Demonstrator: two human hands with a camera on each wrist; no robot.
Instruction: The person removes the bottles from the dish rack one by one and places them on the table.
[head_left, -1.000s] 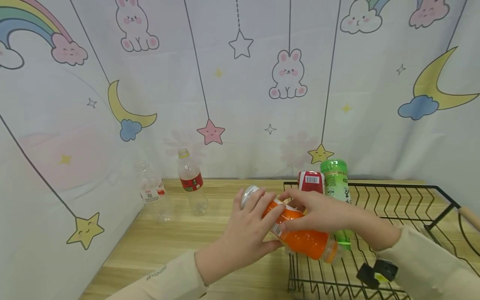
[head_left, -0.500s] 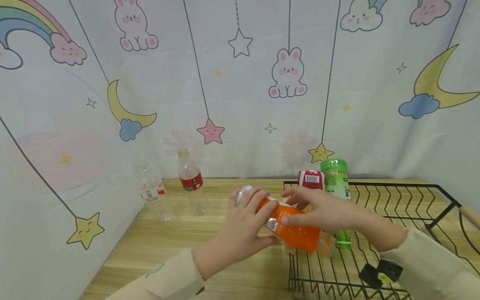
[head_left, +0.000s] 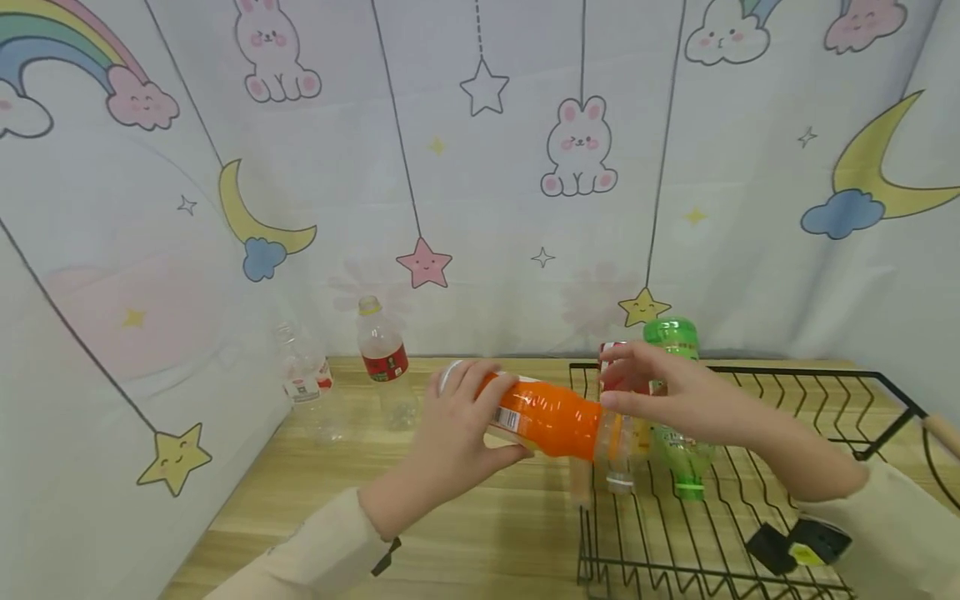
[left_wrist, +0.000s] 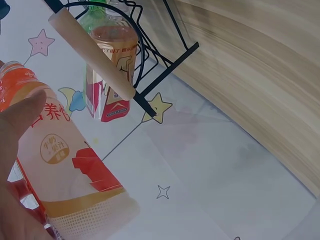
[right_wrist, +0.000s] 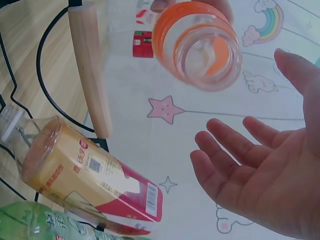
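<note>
My left hand [head_left: 465, 450] grips a plastic bottle [head_left: 547, 417] with an orange label round its base end. The bottle lies nearly level in the air, its uncapped mouth pointing right toward the rack; in the right wrist view that mouth faces the camera. My right hand [head_left: 690, 400] is apart from it, fingers spread and slightly bent, palm bare in the right wrist view. Behind the right hand, a bottle with a red and yellow label [right_wrist: 110, 185] stands upside down in the wire rack [head_left: 787, 371]. Beside it a green bottle [head_left: 686, 467] is also upside down.
Two clear empty bottles stand on the wooden table [head_left: 420, 533] at the left: one with a red label [head_left: 384, 367], one with a pale label [head_left: 303, 392]. The rack has a wooden handle [head_left: 941, 437] at its right end. A patterned curtain [head_left: 480, 208] hangs behind.
My left hand has moved left with the orange-labelled bottle, which has swung from slanting to nearly level. My right hand has come off the bottle and shifted right.
</note>
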